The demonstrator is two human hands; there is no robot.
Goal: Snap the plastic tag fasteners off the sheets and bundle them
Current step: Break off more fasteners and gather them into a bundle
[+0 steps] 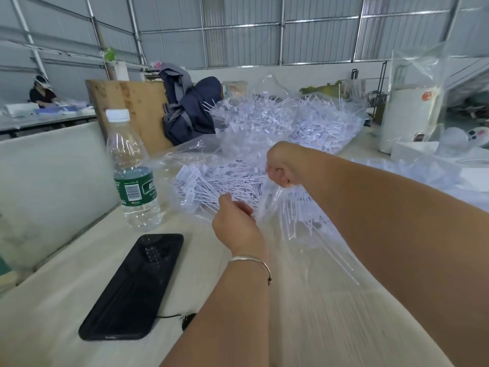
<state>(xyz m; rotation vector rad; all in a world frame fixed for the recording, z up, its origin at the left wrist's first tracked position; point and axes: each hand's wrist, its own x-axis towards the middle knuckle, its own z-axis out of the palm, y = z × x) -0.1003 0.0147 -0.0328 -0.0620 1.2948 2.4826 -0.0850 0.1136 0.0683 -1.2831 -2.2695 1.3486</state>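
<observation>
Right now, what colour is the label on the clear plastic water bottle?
Green, with a white barcode patch; head view.

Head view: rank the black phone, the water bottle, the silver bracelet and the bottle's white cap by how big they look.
1. black phone, though it lies nearer the camera, which inflates it
2. water bottle, close behind the phone in looks
3. silver bracelet
4. white cap, near the bracelet's span, so that pair is unsure
</observation>
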